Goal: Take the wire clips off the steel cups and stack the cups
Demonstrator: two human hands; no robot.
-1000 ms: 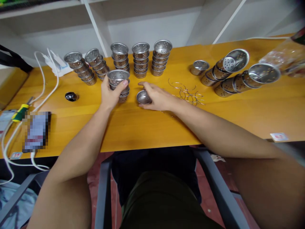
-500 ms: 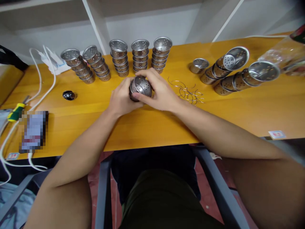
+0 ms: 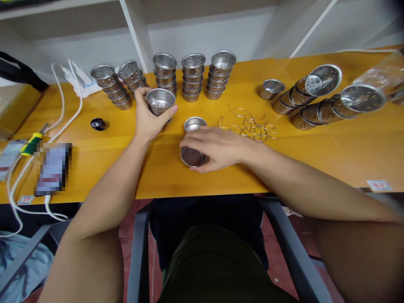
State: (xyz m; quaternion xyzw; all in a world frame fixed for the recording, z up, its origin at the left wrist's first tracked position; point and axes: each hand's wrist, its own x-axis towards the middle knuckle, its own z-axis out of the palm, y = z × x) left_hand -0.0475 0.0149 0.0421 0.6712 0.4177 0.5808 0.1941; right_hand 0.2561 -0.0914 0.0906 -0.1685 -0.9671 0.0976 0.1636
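Observation:
My left hand [image 3: 147, 118] is wrapped around a perforated metal cup [image 3: 160, 101], thumb along its near side, in front of the stacked cups at the back. The cup's mouth faces up, and its lower part is partly hidden by the thumb. Nearer the table's front edge, my right hand [image 3: 217, 147] grips a second perforated cup [image 3: 191, 156] from above; its dark round end faces me. Just behind those fingers stands a third small cup [image 3: 195, 122], its lower part covered by the hand. Thin curved wire pieces [image 3: 252, 126] lie scattered beyond my right wrist.
Stacks of similar cups [image 3: 192, 78] line the back of the wooden table. Leaning stacks [image 3: 325, 109] and a single cup [image 3: 271, 88] stand on the right. At left are a shiny black object [image 3: 99, 124], a phone [image 3: 52, 168], white cables and a green-yellow screwdriver [image 3: 31, 144].
My hands, together on metal cups before, have come apart. The left moved back with one cup; the right moved nearer me with another. A small cup now shows between them.

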